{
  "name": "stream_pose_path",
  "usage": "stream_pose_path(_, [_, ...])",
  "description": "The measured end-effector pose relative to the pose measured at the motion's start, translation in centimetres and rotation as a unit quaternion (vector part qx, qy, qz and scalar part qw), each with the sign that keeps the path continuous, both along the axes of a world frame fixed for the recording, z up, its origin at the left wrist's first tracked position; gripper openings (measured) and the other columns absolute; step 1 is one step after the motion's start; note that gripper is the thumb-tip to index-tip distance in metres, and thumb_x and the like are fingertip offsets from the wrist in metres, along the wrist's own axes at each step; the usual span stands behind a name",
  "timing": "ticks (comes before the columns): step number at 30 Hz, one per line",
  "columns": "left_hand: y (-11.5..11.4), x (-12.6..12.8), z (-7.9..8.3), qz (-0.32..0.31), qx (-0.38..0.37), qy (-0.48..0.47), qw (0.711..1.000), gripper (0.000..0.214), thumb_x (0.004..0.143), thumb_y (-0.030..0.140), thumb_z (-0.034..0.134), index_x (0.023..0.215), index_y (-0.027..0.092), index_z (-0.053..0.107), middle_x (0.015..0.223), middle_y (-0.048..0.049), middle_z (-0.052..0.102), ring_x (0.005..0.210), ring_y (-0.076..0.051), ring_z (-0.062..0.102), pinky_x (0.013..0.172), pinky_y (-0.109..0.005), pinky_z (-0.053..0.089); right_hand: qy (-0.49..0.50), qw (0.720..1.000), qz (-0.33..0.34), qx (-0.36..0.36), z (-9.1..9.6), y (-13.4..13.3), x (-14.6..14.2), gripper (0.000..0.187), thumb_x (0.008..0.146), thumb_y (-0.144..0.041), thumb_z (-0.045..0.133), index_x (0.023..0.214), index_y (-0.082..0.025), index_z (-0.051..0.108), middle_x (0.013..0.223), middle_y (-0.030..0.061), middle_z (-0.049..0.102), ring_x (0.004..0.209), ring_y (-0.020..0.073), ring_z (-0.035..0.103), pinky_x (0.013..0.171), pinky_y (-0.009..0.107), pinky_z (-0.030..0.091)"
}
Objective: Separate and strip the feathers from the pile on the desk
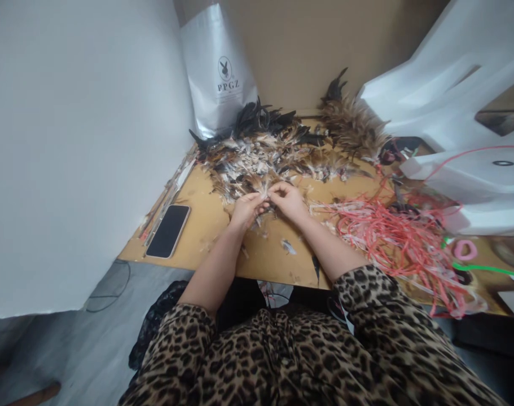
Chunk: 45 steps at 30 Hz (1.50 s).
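My left hand (249,208) and my right hand (287,199) meet over the table, close to the near side of a feather pile (252,158). Both are closed in a pinch on a small feather (263,189) with pale, wispy fluff. The fingertips almost touch, so the quill end is hidden between them. Brown, black and whitish feathers make up the pile, with many pale quills showing in its middle. A loose grey feather tuft (288,246) lies on the table below my right hand.
A phone (168,231) lies at the left table edge beside a white panel (83,146). Behind the pile stands a silvery bag (218,73). Tangled red strips (392,237) spread on the right, near a pink ring (465,250). A brown feather bunch (354,124) lies back right.
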<state>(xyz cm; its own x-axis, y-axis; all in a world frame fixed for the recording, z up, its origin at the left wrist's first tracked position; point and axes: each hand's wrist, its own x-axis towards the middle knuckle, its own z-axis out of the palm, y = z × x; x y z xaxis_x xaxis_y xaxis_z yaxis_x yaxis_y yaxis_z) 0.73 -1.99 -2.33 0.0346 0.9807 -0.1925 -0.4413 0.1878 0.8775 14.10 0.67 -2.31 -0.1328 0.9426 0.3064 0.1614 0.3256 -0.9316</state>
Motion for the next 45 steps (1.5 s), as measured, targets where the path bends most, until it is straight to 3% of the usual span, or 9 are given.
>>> stream_pose_path(4, [-0.13, 0.14, 0.2, 0.004, -0.006, 0.01, 1.0, 0.018, 0.062, 0.02, 0.071, 0.073, 0.009, 0.063, 0.063, -0.0036, 0.063, 0.05, -0.005, 0.054, 0.045, -0.014, 0.037, -0.042, 0.998, -0.017, 0.046, 0.38, -0.44, -0.03, 0.013, 0.067, -0.029, 0.057, 0.068, -0.016, 0.06, 0.073, 0.0027, 0.06, 0.071, 0.0135, 0.054, 0.07, 0.027, 0.043])
stream_pose_path(7, [-0.11, 0.21, 0.15, 0.003, 0.014, 0.023, 1.0, 0.018, 0.061, 0.022, 0.071, 0.071, 0.01, 0.063, 0.064, -0.0032, 0.063, 0.049, -0.004, 0.052, 0.044, -0.015, 0.035, 0.027, 0.999, 0.002, -0.033, 0.46, -0.57, -0.24, 0.016, 0.065, -0.031, 0.061, 0.07, -0.016, 0.061, 0.07, 0.0022, 0.061, 0.066, 0.0128, 0.054, 0.066, 0.027, 0.043])
stream_pose_path(11, [0.05, 0.22, -0.07, 0.019, 0.057, 0.039, 0.997, 0.018, 0.062, 0.024, 0.069, 0.068, 0.01, 0.061, 0.066, -0.0028, 0.062, 0.048, -0.003, 0.049, 0.043, -0.015, 0.034, 0.16, 0.976, 0.018, -0.146, 0.46, -0.63, -0.38, 0.019, 0.06, -0.031, 0.066, 0.069, -0.015, 0.06, 0.058, -0.0016, 0.057, 0.052, 0.0081, 0.048, 0.054, 0.022, 0.039])
stream_pose_path(17, [0.06, 0.15, 0.03, 0.019, 0.075, 0.061, 0.995, 0.018, 0.063, 0.027, 0.068, 0.069, 0.011, 0.06, 0.059, -0.0008, 0.058, 0.046, -0.004, 0.046, 0.043, -0.016, 0.032, 0.198, 0.951, 0.059, -0.232, 0.24, -0.53, -0.08, 0.025, 0.056, -0.035, 0.069, 0.069, -0.016, 0.058, 0.048, -0.0047, 0.051, 0.041, 0.0049, 0.037, 0.041, 0.019, 0.024])
stream_pose_path(25, [-0.1, 0.14, -0.12, 0.001, 0.099, 0.1, 0.99, 0.019, 0.065, 0.031, 0.067, 0.07, 0.013, 0.06, 0.056, 0.0002, 0.058, 0.043, -0.004, 0.046, 0.043, -0.016, 0.033, 0.221, 0.947, 0.087, -0.217, 0.05, -0.4, -0.04, 0.026, 0.055, -0.036, 0.07, 0.062, -0.016, 0.054, 0.051, -0.0042, 0.053, 0.041, 0.0045, 0.037, 0.043, 0.02, 0.025])
stream_pose_path(32, [-0.45, 0.21, 0.37, -0.004, 0.074, 0.096, 0.993, 0.024, 0.062, 0.031, 0.069, 0.074, 0.012, 0.062, 0.076, -0.0063, 0.067, 0.051, -0.006, 0.054, 0.045, -0.017, 0.037, 0.208, 0.958, 0.071, -0.184, -0.24, 0.01, 0.41, 0.026, 0.058, -0.037, 0.07, 0.06, -0.017, 0.054, 0.045, -0.0058, 0.047, 0.04, 0.0048, 0.035, 0.043, 0.02, 0.023])
stream_pose_path(37, [-0.36, 0.26, 0.36, -0.013, 0.066, 0.133, 0.989, 0.023, 0.063, 0.031, 0.068, 0.071, 0.011, 0.061, 0.075, -0.0074, 0.067, 0.05, -0.007, 0.056, 0.044, -0.018, 0.037, 0.165, 0.966, 0.065, -0.19, -0.14, -0.05, 0.48, 0.027, 0.058, -0.039, 0.069, 0.062, -0.016, 0.056, 0.044, -0.0057, 0.047, 0.039, 0.0045, 0.033, 0.042, 0.02, 0.022])
stream_pose_path(45, [-0.27, 0.39, -0.15, -0.027, 0.062, 0.117, 0.991, 0.02, 0.064, 0.029, 0.068, 0.073, 0.011, 0.065, 0.071, -0.006, 0.066, 0.052, -0.007, 0.055, 0.048, -0.019, 0.039, 0.157, 0.971, 0.027, -0.178, 0.23, -0.42, 0.05, 0.026, 0.054, -0.037, 0.069, 0.063, -0.016, 0.057, 0.054, -0.0034, 0.055, 0.048, 0.0071, 0.044, 0.05, 0.022, 0.036])
